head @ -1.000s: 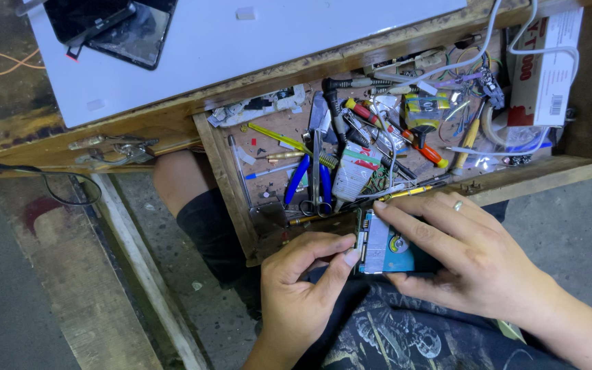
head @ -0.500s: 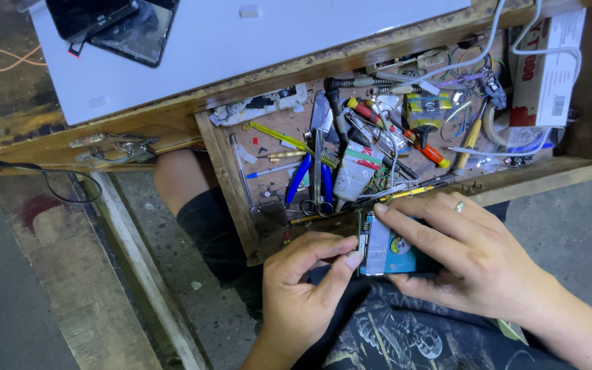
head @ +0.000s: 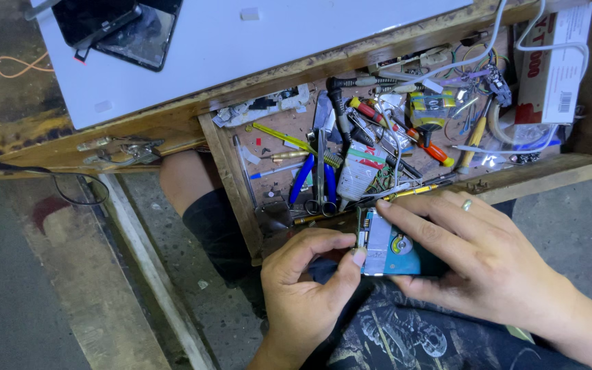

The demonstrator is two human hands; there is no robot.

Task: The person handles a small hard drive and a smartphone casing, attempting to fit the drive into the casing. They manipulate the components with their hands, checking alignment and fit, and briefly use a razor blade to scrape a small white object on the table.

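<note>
Both hands clamped on a small teal circuit module [head: 395, 250]: right hand [head: 477, 264] gripping, left hand [head: 306, 288] pinching its edge, just below a cluttered wooden drawer [head: 231, 178].

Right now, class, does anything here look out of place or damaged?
Yes: the wooden drawer is a jumble of tools and wires, and the small blue device between the left hand and right hand shows bare internals.

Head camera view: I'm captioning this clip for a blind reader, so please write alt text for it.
A person's right hand and left hand hold a small blue-green circuit module with a metal plate over their lap. Above it lies an open wooden drawer cluttered with blue-handled pliers, screwdrivers and wires, under a white board.
</note>
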